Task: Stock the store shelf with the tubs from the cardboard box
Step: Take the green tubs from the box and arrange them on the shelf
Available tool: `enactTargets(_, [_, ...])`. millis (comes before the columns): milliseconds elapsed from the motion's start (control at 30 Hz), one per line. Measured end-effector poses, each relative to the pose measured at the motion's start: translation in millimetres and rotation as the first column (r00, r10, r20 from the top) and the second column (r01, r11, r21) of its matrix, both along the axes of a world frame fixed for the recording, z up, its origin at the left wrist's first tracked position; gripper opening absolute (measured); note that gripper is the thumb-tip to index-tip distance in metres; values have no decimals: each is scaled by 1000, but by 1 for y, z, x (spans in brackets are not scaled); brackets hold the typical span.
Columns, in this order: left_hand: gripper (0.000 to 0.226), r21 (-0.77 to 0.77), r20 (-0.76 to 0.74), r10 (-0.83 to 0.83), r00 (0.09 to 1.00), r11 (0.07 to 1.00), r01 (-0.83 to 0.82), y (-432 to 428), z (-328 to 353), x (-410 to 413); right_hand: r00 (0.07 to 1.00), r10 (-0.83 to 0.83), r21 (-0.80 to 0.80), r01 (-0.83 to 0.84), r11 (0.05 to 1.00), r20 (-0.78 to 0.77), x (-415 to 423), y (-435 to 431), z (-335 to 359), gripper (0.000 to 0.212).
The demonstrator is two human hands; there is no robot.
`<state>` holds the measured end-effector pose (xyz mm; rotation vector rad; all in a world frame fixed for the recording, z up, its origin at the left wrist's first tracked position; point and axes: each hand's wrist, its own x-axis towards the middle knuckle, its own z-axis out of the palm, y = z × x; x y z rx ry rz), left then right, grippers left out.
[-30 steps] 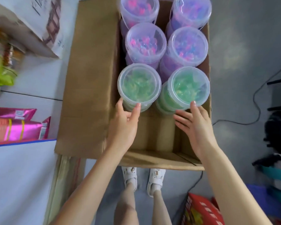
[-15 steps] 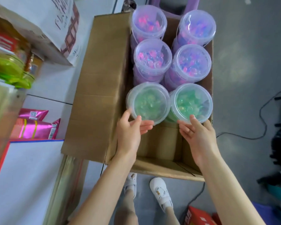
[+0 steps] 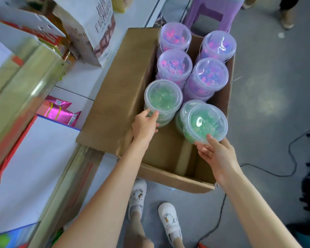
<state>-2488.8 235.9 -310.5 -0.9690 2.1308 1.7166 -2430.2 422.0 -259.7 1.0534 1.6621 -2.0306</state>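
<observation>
An open cardboard box (image 3: 115,97) stands on the floor with clear lidded tubs inside. My left hand (image 3: 145,125) grips the near side of a green tub (image 3: 162,96) at the box's left. My right hand (image 3: 215,154) holds another green tub (image 3: 205,122) from below, lifted and tilted above a third green tub (image 3: 183,109) that is partly hidden under it. Several pink-and-purple tubs (image 3: 210,76) fill the far half of the box.
White store shelves (image 3: 30,158) run along the left, with pink packets (image 3: 58,111) and a printed carton (image 3: 95,24). A purple stool (image 3: 211,11) stands beyond the box. A black cable (image 3: 292,153) crosses the grey floor at right. My white shoes (image 3: 137,196) are below.
My right hand has lifted its green tub up and toward me, uncovering another tub beneath. My left hand has closed round the side of the left green tub.
</observation>
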Motion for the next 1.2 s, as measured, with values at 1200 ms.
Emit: enactTargets(1200, [24, 434, -335, 443, 832, 856, -281, -10, 324, 177, 812, 330, 69, -340, 938, -481, 59, 5, 269, 25])
